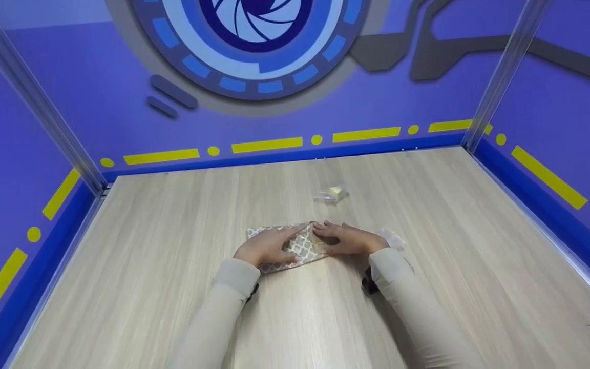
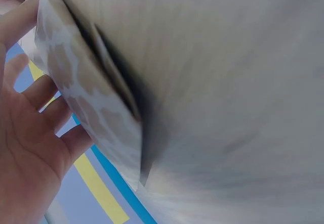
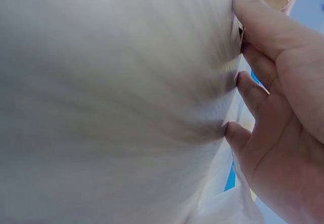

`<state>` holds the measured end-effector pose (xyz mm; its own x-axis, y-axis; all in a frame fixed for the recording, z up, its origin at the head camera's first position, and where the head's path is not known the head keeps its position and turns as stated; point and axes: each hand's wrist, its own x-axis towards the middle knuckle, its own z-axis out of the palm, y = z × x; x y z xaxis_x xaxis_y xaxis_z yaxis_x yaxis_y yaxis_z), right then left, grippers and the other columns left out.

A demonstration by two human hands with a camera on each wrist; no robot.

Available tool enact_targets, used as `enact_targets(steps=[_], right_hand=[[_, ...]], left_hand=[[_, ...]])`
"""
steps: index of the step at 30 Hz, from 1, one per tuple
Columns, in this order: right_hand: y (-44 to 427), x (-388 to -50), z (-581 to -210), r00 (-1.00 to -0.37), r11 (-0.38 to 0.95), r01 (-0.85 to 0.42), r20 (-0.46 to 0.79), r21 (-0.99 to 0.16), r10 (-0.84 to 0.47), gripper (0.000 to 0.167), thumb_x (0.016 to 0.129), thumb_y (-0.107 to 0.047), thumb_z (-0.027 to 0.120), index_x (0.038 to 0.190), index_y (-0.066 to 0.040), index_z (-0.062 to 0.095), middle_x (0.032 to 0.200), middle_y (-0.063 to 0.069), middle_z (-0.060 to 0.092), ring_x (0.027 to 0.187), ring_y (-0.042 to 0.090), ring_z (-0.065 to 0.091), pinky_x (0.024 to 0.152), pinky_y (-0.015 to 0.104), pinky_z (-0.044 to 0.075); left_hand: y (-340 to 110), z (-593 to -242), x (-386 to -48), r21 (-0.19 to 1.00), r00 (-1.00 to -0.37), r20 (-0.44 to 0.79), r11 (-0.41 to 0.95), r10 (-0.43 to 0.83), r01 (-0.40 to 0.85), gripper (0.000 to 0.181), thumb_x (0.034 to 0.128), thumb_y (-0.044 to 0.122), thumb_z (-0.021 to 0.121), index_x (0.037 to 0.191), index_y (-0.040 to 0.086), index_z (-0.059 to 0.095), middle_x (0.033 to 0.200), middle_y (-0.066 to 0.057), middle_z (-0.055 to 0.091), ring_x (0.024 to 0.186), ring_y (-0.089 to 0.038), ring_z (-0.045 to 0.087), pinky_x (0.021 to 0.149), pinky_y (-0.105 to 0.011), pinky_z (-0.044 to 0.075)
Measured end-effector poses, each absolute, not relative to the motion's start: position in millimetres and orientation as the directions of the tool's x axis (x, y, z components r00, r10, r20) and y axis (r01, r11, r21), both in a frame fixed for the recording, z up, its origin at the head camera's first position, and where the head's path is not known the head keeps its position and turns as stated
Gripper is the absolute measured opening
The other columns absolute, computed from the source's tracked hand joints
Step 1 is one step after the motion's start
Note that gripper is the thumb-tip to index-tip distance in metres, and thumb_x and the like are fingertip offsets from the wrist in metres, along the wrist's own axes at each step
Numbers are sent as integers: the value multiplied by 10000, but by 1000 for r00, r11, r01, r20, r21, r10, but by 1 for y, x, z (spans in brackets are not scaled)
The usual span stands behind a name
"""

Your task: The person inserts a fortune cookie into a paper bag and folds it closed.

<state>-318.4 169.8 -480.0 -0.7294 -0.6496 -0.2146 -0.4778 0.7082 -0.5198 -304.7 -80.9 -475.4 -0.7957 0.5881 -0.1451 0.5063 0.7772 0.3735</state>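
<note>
A flat paper bag (image 1: 302,247) with a beige and white lattice pattern lies on the table, brown paper showing at its right end. My left hand (image 1: 269,246) rests across it, fingers toward the far edge and thumb near the front edge. From the left wrist view, the bag (image 2: 91,92) has layered edges slightly apart, and the fingers lie along its side. At the bag's right end, my right hand (image 1: 349,240) presses with fingers and thumb spread. In the right wrist view some fingertips (image 3: 232,130) touch the tabletop, and the thumb meets the bag's edge.
A small clear plastic packet with something yellowish inside (image 1: 335,193) lies beyond the hands. Another piece of clear plastic (image 1: 392,238) sits beside the right wrist. Blue-purple panels (image 1: 274,125) bound the wooden table (image 1: 197,205) at the back and sides.
</note>
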Motion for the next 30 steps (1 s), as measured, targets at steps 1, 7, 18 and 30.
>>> enact_targets(steps=[1, 7, 18, 30], right_hand=[[170, -318, -480, -728, 708, -477, -218, -521, -650, 612, 945, -184, 596, 1492, -107, 334, 1584, 76, 246, 1479, 326, 149, 1188, 563, 106], [171, -319, -480, -716, 692, -492, -206, -529, -667, 605, 953, -178, 582, 1491, -74, 325, 1582, 93, 247, 1473, 349, 152, 1176, 591, 105], [171, -318, -479, -732, 709, -468, -217, -528, -645, 603, 954, -220, 592, 1487, -94, 339, 1566, 116, 280, 1477, 325, 157, 1188, 562, 104], [172, -320, -482, -719, 681, -489, -190, -545, -668, 611, 944, -183, 592, 1490, -96, 334, 1586, 86, 236, 1475, 340, 150, 1182, 580, 92]], left_hand=[[-81, -475, -305, 370, -792, -144, 774, 594, 514, 784, 879, 354, 675, 1526, 335, 233, 1495, -35, 434, 1347, -276, 447, 1107, -440, 378], [-77, -471, -306, 360, -759, -139, 746, 637, 560, 791, 891, 285, 670, 1525, 369, 205, 1491, -27, 439, 1325, -265, 474, 1102, -416, 389], [-74, -464, -306, 318, -726, -127, 721, 676, 616, 801, 885, 186, 660, 1510, 415, 214, 1434, 0, 509, 815, -126, 503, 785, -287, 460], [-72, -463, -305, 324, -724, -133, 720, 677, 614, 615, 889, 294, 648, 1457, 276, 414, 1465, -2, 476, 1308, -252, 492, 1098, -418, 394]])
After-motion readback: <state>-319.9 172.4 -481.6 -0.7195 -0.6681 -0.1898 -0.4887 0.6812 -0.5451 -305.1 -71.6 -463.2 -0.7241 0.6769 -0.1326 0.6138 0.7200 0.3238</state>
